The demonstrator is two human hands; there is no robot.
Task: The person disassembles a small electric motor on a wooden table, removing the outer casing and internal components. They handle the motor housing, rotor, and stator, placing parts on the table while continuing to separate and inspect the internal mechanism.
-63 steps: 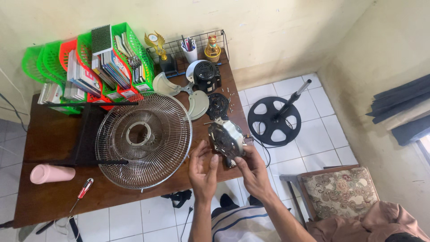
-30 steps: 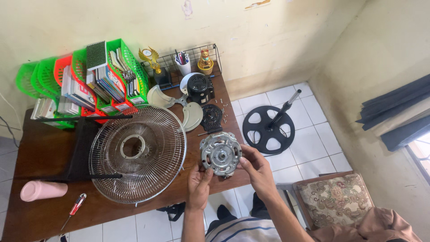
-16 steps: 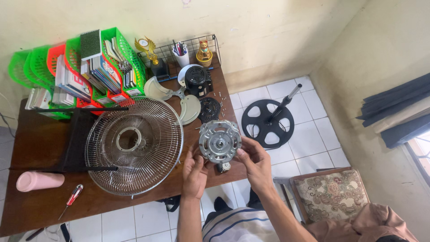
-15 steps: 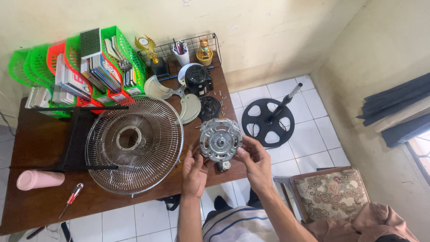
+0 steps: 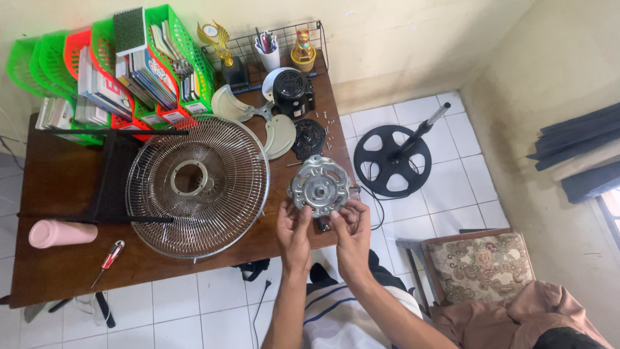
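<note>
**Fan motor held over worktop edge**

I see both hands gripping the round silver cast-metal fan motor (image 5: 320,188) at the near edge of the brown wooden worktop (image 5: 58,187): left hand (image 5: 294,231) closed on its lower left rim, right hand (image 5: 352,234) on the lower right. Looks like mid-disassembly inspection; I judge the next move needs a steady two-sided hold. Ribbed, shiny housing. Round chrome wire fan guard (image 5: 197,186) just beside.

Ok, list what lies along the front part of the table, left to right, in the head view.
Pink bottle → red-handled screwdriver → wire fan guard → left hand → right hand, both hands on the metal fan motor.
</note>
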